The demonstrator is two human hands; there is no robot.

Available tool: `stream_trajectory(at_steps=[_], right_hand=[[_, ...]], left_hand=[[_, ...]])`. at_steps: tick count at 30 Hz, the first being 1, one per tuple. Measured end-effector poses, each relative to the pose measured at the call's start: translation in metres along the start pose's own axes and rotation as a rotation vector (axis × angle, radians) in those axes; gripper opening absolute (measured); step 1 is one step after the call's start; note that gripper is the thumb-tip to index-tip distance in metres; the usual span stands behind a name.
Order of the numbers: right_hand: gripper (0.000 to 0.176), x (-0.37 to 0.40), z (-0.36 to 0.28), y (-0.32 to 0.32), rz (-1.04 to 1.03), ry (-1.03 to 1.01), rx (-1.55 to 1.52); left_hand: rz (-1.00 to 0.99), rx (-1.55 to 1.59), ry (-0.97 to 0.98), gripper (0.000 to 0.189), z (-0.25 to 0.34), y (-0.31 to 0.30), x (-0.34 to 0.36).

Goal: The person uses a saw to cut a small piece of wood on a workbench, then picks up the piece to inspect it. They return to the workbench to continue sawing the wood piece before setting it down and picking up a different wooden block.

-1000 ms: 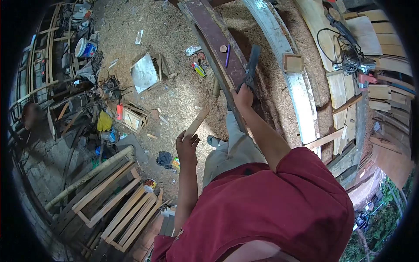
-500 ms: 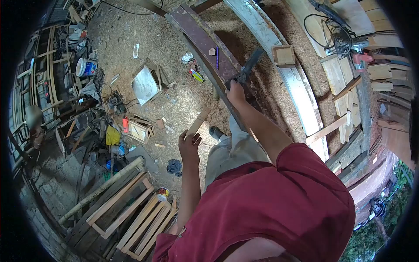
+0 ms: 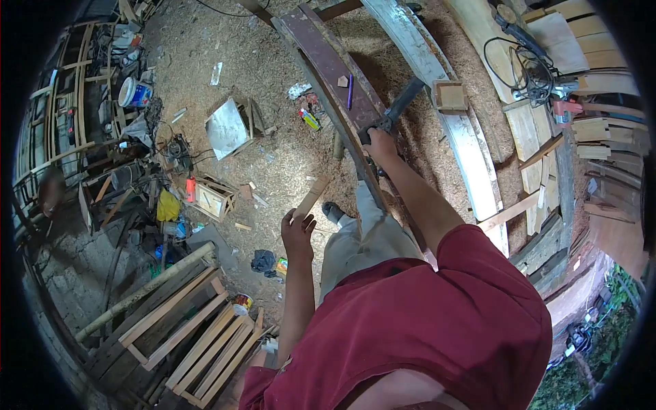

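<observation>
Just beside bench edge (image 3: 329,102), right hand (image 3: 380,145)

Over on the left are a white-and-blue bucket (image 3: 134,93), a crumpled yellow sheet (image 3: 168,206) and slatted wooden frames (image 3: 201,348).

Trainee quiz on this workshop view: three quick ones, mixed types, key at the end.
1. Multiple choice: what does the left hand hold?
A) a hammer
B) a strip of wood
C) a cup

2. True or false: the right hand is empty.

3. Fill in: the purple pen lies on the brown ____.

Key:
1. B.
2. False; the right hand grips a dark tool.
3. Plank.
</observation>
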State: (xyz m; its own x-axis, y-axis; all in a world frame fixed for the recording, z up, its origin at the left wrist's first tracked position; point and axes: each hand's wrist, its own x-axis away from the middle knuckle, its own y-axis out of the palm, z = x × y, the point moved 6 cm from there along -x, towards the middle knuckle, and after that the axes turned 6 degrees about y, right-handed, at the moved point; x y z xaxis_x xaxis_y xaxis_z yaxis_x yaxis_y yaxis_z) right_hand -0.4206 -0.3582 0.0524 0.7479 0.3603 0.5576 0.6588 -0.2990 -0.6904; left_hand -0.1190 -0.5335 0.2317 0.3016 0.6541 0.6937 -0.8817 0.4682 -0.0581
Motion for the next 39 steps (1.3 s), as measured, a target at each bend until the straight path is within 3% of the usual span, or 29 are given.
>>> stream_trajectory(at_steps=[3,6,9,15,21,24,30,39], right_hand=[[0.045,-0.003,-0.003,0.0,-0.069,0.039,0.044],[0.047,0.021,-0.027,-0.025,0.23,-0.139,0.349],[0.049,0.021,-0.035,-0.044,0.04,-0.105,0.416],[0.042,0.0,0.016,-0.025,0.119,-0.473,0.393],[0.068,0.003,0.005,-0.044,-0.185,-0.564,0.604],[0.079,0.002,0.012,-0.04,-0.105,-0.685,0.676],[0.076,-0.013,0.014,-0.037,-0.033,-0.831,0.679],[0.107,-0.015,-0.011,-0.061,-0.27,-0.78,0.597]], left_hand=[[-0.001,0.021,0.01,0.044,-0.002,-0.003,-0.002],[-0.029,0.061,0.039,0.044,-0.004,-0.008,-0.001],[-0.003,0.047,0.014,0.044,-0.002,-0.011,-0.002],[0.002,0.045,0.022,0.043,-0.001,-0.016,0.0],[0.024,0.069,-0.03,0.045,-0.015,-0.016,-0.004],[0.02,0.079,-0.035,0.045,-0.018,-0.019,-0.002],[-0.008,0.056,-0.016,0.046,-0.027,-0.029,-0.009],[-0.064,-0.011,0.048,0.047,-0.043,-0.035,-0.02]])
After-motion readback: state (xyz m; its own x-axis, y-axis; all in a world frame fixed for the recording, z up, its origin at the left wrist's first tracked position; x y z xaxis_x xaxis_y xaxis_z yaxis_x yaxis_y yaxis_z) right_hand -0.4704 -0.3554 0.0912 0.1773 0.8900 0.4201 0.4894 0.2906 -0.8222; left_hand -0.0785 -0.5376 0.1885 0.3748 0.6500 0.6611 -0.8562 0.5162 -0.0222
